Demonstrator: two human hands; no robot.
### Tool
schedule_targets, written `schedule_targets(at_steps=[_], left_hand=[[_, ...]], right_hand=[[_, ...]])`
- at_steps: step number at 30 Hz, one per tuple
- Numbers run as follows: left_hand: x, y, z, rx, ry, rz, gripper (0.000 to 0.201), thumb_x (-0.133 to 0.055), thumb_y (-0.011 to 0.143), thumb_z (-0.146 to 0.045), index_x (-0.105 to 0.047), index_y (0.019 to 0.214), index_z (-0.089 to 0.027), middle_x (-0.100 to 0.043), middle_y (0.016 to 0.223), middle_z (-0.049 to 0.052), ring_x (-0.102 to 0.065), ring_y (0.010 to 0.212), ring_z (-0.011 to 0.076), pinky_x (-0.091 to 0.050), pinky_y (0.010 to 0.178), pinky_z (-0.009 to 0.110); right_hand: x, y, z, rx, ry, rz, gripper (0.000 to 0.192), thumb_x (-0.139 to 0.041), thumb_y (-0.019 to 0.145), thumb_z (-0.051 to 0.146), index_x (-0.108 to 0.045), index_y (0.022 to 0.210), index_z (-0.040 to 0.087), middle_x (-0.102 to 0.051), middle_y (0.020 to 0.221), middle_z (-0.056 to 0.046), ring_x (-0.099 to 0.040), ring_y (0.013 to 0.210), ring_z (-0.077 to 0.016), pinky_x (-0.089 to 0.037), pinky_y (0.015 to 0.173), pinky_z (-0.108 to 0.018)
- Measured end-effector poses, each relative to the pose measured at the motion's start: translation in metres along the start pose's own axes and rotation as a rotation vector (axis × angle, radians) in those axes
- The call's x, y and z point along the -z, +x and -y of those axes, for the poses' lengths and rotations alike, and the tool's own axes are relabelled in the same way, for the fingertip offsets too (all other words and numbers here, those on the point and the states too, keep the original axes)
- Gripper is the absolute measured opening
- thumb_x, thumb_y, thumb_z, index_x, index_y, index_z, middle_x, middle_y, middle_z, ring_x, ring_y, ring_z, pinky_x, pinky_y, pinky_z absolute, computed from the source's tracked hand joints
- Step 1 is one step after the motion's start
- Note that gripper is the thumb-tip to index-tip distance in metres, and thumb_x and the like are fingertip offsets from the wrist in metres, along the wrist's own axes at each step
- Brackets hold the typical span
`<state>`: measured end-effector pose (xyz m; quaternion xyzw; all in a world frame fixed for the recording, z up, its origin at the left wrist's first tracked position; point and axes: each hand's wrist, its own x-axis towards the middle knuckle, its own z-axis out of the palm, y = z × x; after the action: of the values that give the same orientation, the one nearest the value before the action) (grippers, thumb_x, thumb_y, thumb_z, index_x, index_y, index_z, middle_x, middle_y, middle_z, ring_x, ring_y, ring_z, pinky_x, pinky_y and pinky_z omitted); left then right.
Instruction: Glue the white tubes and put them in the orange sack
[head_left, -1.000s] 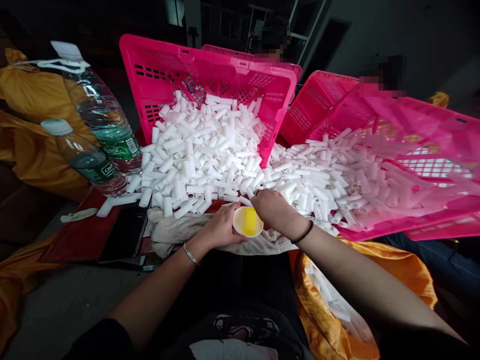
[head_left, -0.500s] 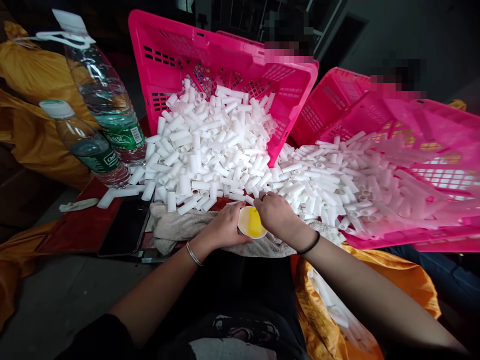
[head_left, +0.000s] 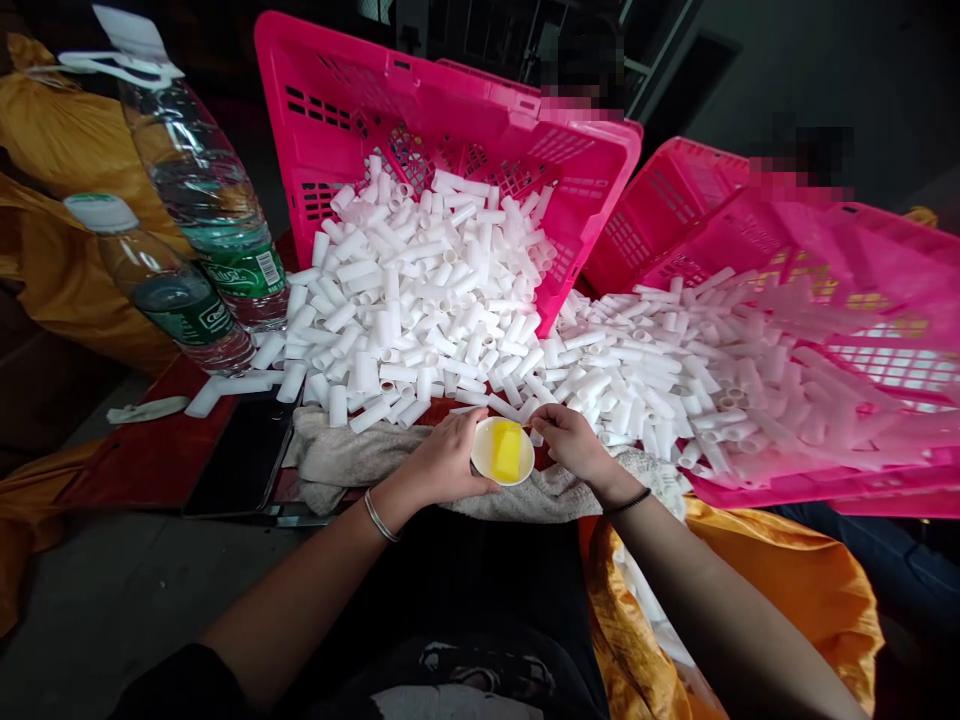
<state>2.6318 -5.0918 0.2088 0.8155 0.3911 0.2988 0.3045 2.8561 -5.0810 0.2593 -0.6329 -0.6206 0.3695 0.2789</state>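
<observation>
Item: small white dish (head_left: 502, 452) with yellow block, on the towel (head_left: 352, 460). Our left hand (head_left: 442, 462) cups its rim; our right hand (head_left: 570, 440) pinches something (unclear what) beside it. Risk: nudged tubes (head_left: 420, 300) could tip it, we judge.

Small white dish (head_left: 502, 451) sat upright on grey cloth (head_left: 337, 460), yellow sponge (head_left: 507, 449) inside; white tubes (head_left: 420, 300) heaped just behind.

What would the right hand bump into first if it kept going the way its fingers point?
The right hand points leftward at the small white dish with the yellow sponge, so its rim probably comes first; they look nearly touching, though depth is unclear.
</observation>
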Motion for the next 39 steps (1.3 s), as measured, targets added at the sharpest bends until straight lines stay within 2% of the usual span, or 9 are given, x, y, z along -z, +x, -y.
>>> schedule_targets(at_steps=[6, 11, 14, 18, 21, 26, 32, 35, 39], left_hand=[[-0.001, -0.001, 0.002, -0.004, -0.005, 0.003, 0.105, -0.089, 0.061, -0.045, -0.029, 0.144, -0.021, -0.048, 0.142, 0.019, -0.046, 0.134, 0.038, -0.039, 0.11, 0.057], [0.0, 0.0, 0.0, 0.015, 0.003, 0.019, 0.106, -0.089, 0.061, -0.044, -0.029, 0.144, -0.019, -0.047, 0.143, 0.02, -0.046, 0.134, 0.0376, -0.039, 0.111, 0.057], [0.002, 0.001, -0.003, 0.028, 0.002, 0.024, 0.106, -0.09, 0.06, -0.04, -0.03, 0.144, -0.019, -0.048, 0.143, 0.02, -0.046, 0.134, 0.0379, -0.039, 0.111, 0.057], [0.002, 0.001, -0.003, 0.032, 0.036, 0.035, 0.107, -0.091, 0.059, -0.039, -0.03, 0.144, -0.017, -0.048, 0.143, 0.022, -0.046, 0.133, 0.0398, -0.039, 0.111, 0.058], [0.002, 0.001, -0.003, 0.038, 0.059, 0.056, 0.106, -0.09, 0.061, -0.04, -0.029, 0.144, -0.015, -0.046, 0.144, 0.024, -0.045, 0.134, 0.041, -0.038, 0.111, 0.059], [0.004, 0.003, -0.005, 0.053, 0.054, 0.073, 0.105, -0.088, 0.061, -0.041, -0.03, 0.145, -0.016, -0.046, 0.145, 0.023, -0.044, 0.135, 0.0413, -0.037, 0.111, 0.06], [0.006, 0.004, -0.009, 0.089, 0.064, 0.094, 0.102, -0.088, 0.063, -0.042, -0.033, 0.144, -0.015, -0.044, 0.147, 0.023, -0.041, 0.137, 0.0413, -0.035, 0.113, 0.059], [0.006, 0.003, -0.01, 0.094, 0.051, 0.082, 0.102, -0.089, 0.061, -0.04, -0.034, 0.143, -0.016, -0.047, 0.145, 0.021, -0.044, 0.136, 0.0392, -0.036, 0.113, 0.057], [0.005, 0.002, -0.008, 0.079, 0.037, 0.067, 0.104, -0.089, 0.061, -0.042, -0.033, 0.144, -0.018, -0.047, 0.145, 0.02, -0.044, 0.135, 0.0386, -0.036, 0.113, 0.057]], right_hand=[[0.0, 0.001, -0.005, -0.049, 0.215, 0.048, 0.036, -0.061, 0.074, 0.054, -0.057, 0.078, 0.018, -0.048, 0.06, 0.005, -0.035, 0.048, -0.0071, -0.027, 0.044, -0.021], [-0.001, 0.008, -0.013, -0.018, 0.327, 0.11, 0.037, -0.063, 0.074, 0.054, -0.058, 0.081, 0.018, -0.052, 0.063, 0.005, -0.037, 0.051, -0.008, -0.03, 0.048, -0.022], [0.001, 0.015, -0.013, 0.035, 0.221, 0.153, 0.03, -0.06, 0.077, 0.047, -0.06, 0.08, 0.017, -0.056, 0.068, 0.002, -0.044, 0.057, -0.0102, -0.036, 0.054, -0.024], [0.009, 0.023, -0.004, 0.185, -0.175, 0.149, 0.018, -0.054, 0.082, 0.031, -0.064, 0.079, 0.016, -0.063, 0.078, -0.002, -0.055, 0.072, -0.0145, -0.043, 0.068, -0.028], [0.016, 0.027, 0.004, 0.241, -0.325, 0.15, 0.017, -0.051, 0.084, 0.023, -0.066, 0.081, 0.016, -0.067, 0.085, -0.005, -0.06, 0.08, -0.0165, -0.045, 0.076, -0.029], [0.026, 0.033, 0.003, 0.165, -0.343, 0.195, 0.015, -0.051, 0.085, 0.023, -0.065, 0.084, 0.017, -0.069, 0.087, -0.005, -0.061, 0.08, -0.0172, -0.046, 0.076, -0.029], [0.03, 0.034, -0.005, 0.097, -0.41, 0.218, 0.029, -0.046, 0.089, 0.037, -0.056, 0.068, 0.019, -0.056, 0.064, -0.001, -0.051, 0.063, -0.0155, -0.039, 0.059, -0.027], [0.036, 0.034, -0.007, 0.113, -0.34, 0.241, 0.02, -0.049, 0.083, 0.033, -0.06, 0.076, 0.018, -0.061, 0.072, -0.002, -0.054, 0.069, -0.0163, -0.043, 0.065, -0.028], [0.052, 0.024, -0.005, 0.152, -0.316, 0.125, 0.016, -0.05, 0.079, 0.03, -0.061, 0.08, 0.018, -0.063, 0.077, -0.003, -0.056, 0.072, -0.0173, -0.044, 0.068, -0.029]])
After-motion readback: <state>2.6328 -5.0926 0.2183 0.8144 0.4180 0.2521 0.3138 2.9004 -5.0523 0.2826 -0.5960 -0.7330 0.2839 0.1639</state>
